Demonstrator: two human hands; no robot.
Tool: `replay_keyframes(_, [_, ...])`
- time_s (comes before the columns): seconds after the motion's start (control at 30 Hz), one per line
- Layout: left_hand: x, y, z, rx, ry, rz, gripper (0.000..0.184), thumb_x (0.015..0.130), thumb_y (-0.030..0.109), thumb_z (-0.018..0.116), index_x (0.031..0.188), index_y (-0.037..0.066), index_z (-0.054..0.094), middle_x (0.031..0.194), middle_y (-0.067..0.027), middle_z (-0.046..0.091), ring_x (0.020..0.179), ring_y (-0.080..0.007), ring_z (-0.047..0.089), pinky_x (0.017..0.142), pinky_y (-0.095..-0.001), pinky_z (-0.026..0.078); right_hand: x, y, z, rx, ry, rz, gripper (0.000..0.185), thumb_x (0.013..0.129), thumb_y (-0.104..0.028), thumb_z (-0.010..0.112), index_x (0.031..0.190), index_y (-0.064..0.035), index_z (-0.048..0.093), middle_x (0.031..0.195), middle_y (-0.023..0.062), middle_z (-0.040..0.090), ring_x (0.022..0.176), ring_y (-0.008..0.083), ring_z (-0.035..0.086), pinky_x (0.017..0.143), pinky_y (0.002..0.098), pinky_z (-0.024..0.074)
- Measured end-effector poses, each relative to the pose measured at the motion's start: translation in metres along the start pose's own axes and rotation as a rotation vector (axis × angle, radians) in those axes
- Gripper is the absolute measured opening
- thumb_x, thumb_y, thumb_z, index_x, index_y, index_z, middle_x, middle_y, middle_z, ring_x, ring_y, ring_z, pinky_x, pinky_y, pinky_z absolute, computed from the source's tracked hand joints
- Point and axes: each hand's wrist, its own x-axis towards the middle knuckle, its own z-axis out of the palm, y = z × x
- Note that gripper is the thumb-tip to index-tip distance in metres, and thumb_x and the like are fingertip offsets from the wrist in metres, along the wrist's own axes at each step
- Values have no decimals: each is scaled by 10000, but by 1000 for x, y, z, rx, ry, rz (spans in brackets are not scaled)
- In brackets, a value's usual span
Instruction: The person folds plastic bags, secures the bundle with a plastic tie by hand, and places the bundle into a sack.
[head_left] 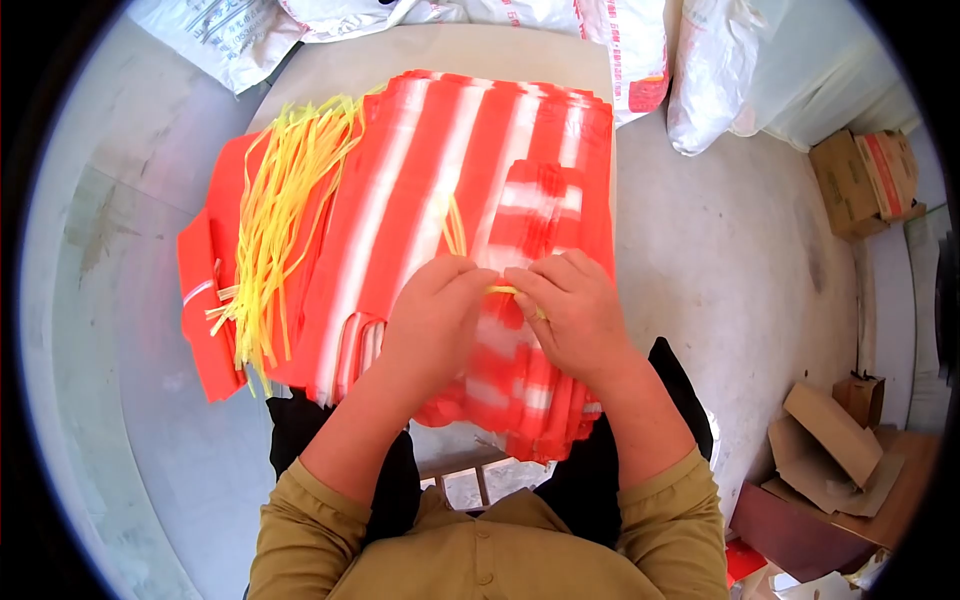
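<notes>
My left hand [432,315] and my right hand [578,315] meet over a folded bundle of red-and-white striped plastic bags [540,200]. Both are closed, fingertips pinching a yellow plastic strip [501,289] that crosses the middle of this bundle. One loose yellow end sticks up behind my left hand. Beneath lies a wide stack of similar striped bags [400,170]. To the left, a bunch of yellow strips [290,220] rests on plain red sheets [222,180]. My fingers partly cover the strip, so I cannot tell whether it is knotted.
The stack lies on a beige tabletop [440,48]. White printed sacks [225,40] stand beyond it. Cardboard boxes [865,180] sit far right, with an opened carton [835,440] on a brown surface at lower right. Grey floor [720,250] runs along the right side.
</notes>
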Motion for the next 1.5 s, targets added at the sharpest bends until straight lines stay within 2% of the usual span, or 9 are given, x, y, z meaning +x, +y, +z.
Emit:
replay_keyframes(0.27, [-6,-28,1,329,-116,-91,92,884,-16,666,967,-2,705,910,-167,634,907,-377,648,779,-458,541,-18,9,-16,-91,-103,128,284,908,-91,760,1190,-58,756,1028,75,649,949,291,615,813,414,531])
replay_keyframes(0.37, [-7,-31,8,373,-108,-88,28,887,18,690,910,3,686,878,-158,614,877,-374,635,769,-466,532,-19,12,-17,-100,-64,88,272,838,-62,764,1108,-74,727,991,74,625,944,304,611,805,415,532])
replay_keyframes(0.6, [-4,-25,10,294,-76,-150,142,897,75,745,835,3,639,855,-155,594,842,-373,618,750,-484,517,-15,13,-22,-78,-43,75,83,841,-81,755,891,-71,689,941,78,615,886,303,599,772,414,523])
replay_keyframes(0.77, [-4,-26,11,357,-80,-115,189,901,84,737,799,6,598,837,-159,578,828,-379,605,744,-489,510,-14,14,-19,-55,-56,119,73,833,-45,724,794,-49,663,915,96,623,871,312,608,760,422,524])
replay_keyframes(1.07, [-9,-29,15,421,-96,-113,188,887,97,739,809,21,586,849,-155,583,858,-373,610,768,-486,517,-11,6,-17,392,-61,356,199,969,-144,677,835,2,693,929,113,699,835,343,649,757,424,533])
replay_keyframes(1.17, [-8,-29,15,429,-100,-106,183,886,98,739,817,24,587,853,-152,586,867,-371,612,775,-481,520,-3,-1,-6,605,-130,381,213,1014,-124,662,871,34,668,977,93,728,810,226,663,723,344,515])
replay_keyframes(1.27, [-7,-28,13,428,-94,-71,180,885,99,740,820,27,588,858,-151,590,864,-369,614,773,-481,521,6,-6,-9,552,-340,519,250,1031,-167,649,871,25,659,858,111,694,758,258,634,701,365,507])
replay_keyframes(1.37, [-5,-22,6,441,-102,-163,181,883,99,739,814,30,587,853,-147,592,857,-366,617,767,-481,523,10,-4,-5,337,-365,484,352,1049,-300,597,863,-6,651,827,196,646,823,379,646,730,470,500])
replay_keyframes(1.5, [-5,-27,2,480,-77,-108,172,861,104,760,793,42,615,823,-123,601,849,-354,623,752,-462,525,12,-5,1,254,-356,496,329,1024,-300,634,854,-17,643,820,189,644,801,388,640,719,483,500])
